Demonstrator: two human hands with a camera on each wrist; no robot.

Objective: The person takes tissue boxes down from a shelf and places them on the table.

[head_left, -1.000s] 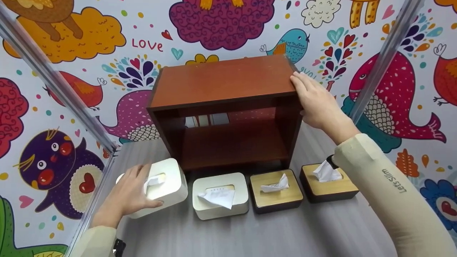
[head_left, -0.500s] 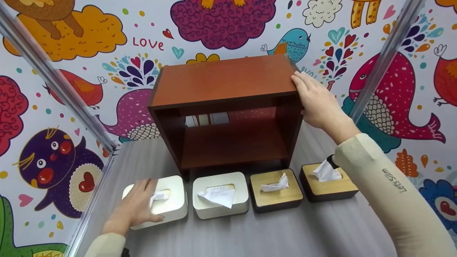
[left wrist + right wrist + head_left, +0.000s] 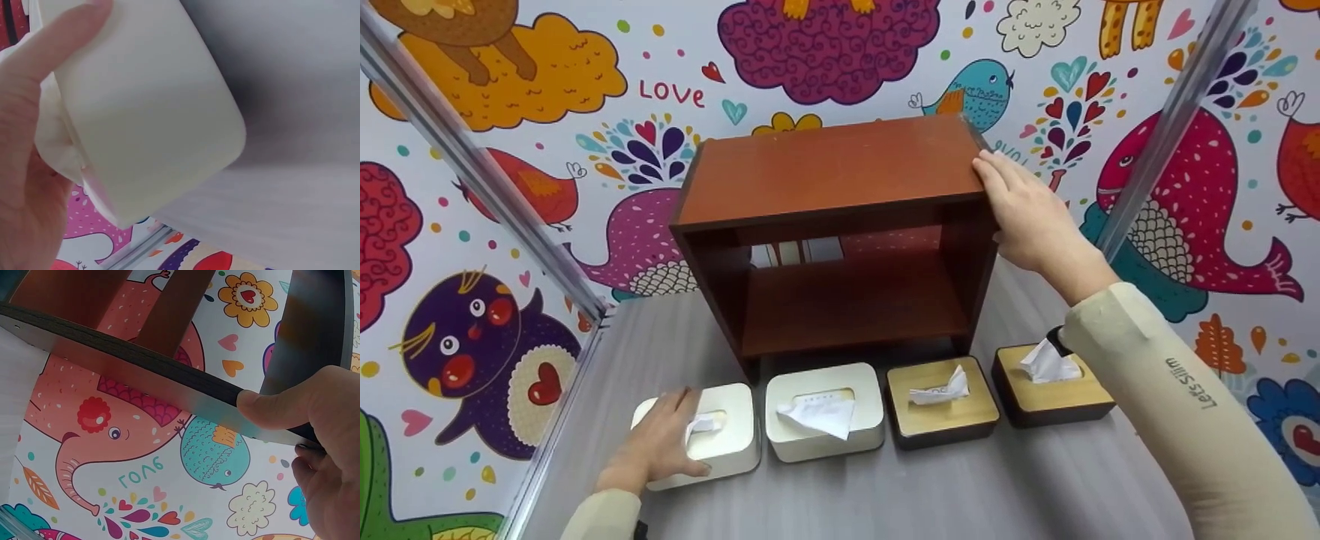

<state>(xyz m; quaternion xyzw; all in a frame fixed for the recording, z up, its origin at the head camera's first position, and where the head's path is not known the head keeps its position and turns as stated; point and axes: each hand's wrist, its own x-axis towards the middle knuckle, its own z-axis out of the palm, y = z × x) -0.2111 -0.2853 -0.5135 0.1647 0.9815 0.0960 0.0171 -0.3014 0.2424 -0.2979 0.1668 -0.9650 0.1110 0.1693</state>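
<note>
At the left end of a row, my left hand [image 3: 664, 439] spans a white tissue box [image 3: 733, 420] from above, its thumb along the front side. In the left wrist view the thumb presses the smooth wall of that white tissue box [image 3: 152, 112], with the grey table close by; whether it fully touches the table I cannot tell. My right hand [image 3: 1035, 217] holds the upper right corner of a reddish-brown wooden shelf [image 3: 832, 169]. The right wrist view has the thumb on the dark front edge of the shelf [image 3: 129, 354], fingers on the outer side.
Beside the held box stand a second white tissue box [image 3: 825, 444] and two wood-topped tissue boxes, one in the middle [image 3: 937, 420] and one at the right [image 3: 1057, 394] partly under my right sleeve. They line the shelf's front on the grey table [image 3: 825, 502]. Cartoon-printed walls [image 3: 525, 262] enclose the space.
My left hand has lowered the white tissue box and shifted it right and toward me, from tilted to nearly level, in line with the others. The right hand has stayed on the shelf.
</note>
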